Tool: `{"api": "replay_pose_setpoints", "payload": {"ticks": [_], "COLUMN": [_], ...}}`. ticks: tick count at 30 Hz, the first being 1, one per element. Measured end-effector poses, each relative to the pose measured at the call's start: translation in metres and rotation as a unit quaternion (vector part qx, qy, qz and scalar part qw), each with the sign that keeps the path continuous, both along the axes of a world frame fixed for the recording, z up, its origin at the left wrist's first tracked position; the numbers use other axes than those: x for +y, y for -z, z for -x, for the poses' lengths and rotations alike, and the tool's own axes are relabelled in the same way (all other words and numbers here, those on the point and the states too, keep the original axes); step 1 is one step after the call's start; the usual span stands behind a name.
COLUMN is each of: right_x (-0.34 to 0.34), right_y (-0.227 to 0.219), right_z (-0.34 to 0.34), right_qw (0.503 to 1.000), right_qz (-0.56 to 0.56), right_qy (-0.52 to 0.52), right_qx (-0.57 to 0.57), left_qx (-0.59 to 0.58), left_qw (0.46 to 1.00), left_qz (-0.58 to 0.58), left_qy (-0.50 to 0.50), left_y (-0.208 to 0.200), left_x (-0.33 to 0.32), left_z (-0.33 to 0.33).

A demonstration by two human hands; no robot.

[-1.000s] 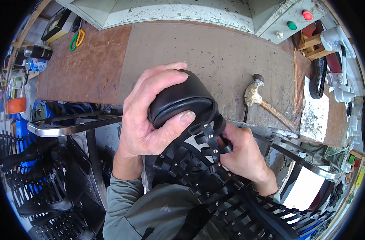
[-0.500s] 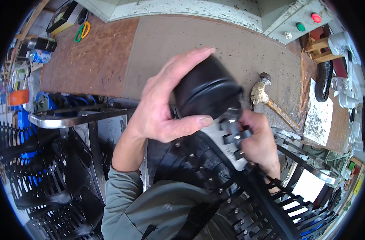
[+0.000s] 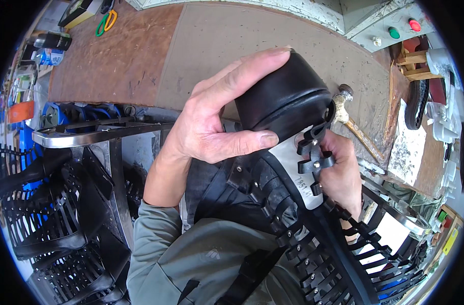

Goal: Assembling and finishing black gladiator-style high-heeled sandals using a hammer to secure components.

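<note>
A black strappy sandal (image 3: 338,254) with studded straps is held in front of my body, running down to the lower right. Its smooth, rounded black block heel (image 3: 288,94) points up and away from me. My left hand (image 3: 206,112) wraps this heel, fingers over the far side and thumb along the near edge. Below the heel lies a pale strip (image 3: 300,175) with markings. Behind the looped, riveted straps, my right hand (image 3: 341,170) is closed around the sandal's right side; its fingertips are partly hidden.
A hammer (image 3: 351,119) with a wooden handle lies right of the heel on the workbench (image 3: 206,46). Scissors (image 3: 106,23) lie at the far left. More black strappy footwear (image 3: 54,229) hangs at left by a metal rail (image 3: 89,134). Buttons (image 3: 414,24) sit on a machine at far right.
The sandal and both hands have shifted slightly right, and the heel has turned a little and come into sharper view. Both hands keep their hold.
</note>
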State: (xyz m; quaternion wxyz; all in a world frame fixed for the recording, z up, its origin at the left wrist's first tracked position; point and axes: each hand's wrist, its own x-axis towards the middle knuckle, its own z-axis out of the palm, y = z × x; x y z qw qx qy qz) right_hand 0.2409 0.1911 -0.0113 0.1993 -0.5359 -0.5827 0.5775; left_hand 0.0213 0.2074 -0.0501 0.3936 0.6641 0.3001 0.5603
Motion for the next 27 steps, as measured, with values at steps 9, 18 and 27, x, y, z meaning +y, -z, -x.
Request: {"api": "replay_pose_setpoints", "payload": {"ticks": [9,18,27], "right_x": [-0.020,-0.028,-0.035], "right_y": [0.005,0.007,0.019], "right_z": [-0.001,-0.003,-0.001], "right_qw": [0.993,0.988,0.986], "right_qz": [-0.101,-0.119,-0.134], "right_qy": [-0.041,-0.088,-0.103], "right_qx": [-0.041,-0.038,-0.007], "left_qx": [0.018,0.099,0.274], "left_qw": [0.996,0.976,0.930], "left_qz": [-0.070,-0.122,-0.144], "left_qy": [-0.057,-0.149,-0.197], "left_y": [-0.016,-0.027,-0.043], "left_x": [-0.015,-0.035,-0.042], "left_z": [-0.009,-0.024,-0.026]}}
